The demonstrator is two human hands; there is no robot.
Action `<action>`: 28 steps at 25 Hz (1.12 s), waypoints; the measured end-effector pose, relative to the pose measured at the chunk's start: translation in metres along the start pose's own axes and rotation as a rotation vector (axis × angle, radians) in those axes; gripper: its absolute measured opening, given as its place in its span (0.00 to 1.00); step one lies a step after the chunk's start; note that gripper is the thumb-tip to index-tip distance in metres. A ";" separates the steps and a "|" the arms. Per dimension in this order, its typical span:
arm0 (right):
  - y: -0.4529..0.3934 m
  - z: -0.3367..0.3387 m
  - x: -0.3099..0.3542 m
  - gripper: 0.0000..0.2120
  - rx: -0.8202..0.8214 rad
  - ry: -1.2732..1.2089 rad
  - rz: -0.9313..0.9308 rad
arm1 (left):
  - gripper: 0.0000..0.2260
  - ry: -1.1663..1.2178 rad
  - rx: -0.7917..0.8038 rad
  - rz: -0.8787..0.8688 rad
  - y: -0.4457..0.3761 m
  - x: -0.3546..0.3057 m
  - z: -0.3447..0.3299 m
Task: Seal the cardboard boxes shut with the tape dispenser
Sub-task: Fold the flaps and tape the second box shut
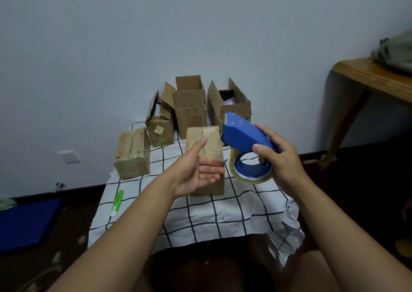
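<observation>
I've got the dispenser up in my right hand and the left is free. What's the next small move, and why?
Probably pull one of the open boxes at the back forward with the open left hand. The closed box in front of you already shows shiny tape across its top, while the rear boxes have flaps standing up. The right hand grips the tape dispenser in the air, touching no box.

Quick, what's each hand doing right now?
Left hand: open, fingers straight, holding nothing.
Right hand: gripping the blue plastic tape dispenser.
</observation>
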State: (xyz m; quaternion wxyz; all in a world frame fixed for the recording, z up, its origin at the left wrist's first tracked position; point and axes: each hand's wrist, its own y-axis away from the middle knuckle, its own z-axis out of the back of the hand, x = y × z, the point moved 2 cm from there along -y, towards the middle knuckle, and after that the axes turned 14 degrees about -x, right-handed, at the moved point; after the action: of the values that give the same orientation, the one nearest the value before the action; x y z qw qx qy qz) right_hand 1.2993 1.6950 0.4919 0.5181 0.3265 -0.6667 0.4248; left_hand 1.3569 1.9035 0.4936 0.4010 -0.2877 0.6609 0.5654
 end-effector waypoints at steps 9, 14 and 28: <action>0.004 -0.009 -0.002 0.30 0.109 0.018 0.025 | 0.04 0.322 0.126 -0.111 0.009 -0.006 0.021; 0.003 -0.008 -0.008 0.27 0.161 0.080 0.036 | 0.06 -0.017 -0.054 -0.250 0.015 -0.015 0.030; -0.017 0.007 -0.010 0.31 0.274 0.504 0.197 | 0.13 -0.308 -0.439 -0.453 -0.009 -0.017 0.023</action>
State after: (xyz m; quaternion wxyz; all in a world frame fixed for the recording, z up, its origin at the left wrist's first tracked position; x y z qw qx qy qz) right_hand 1.3139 1.6809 0.4859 0.5746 0.2117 -0.4822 0.6265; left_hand 1.3785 1.9227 0.5027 0.5400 -0.4178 0.3746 0.6273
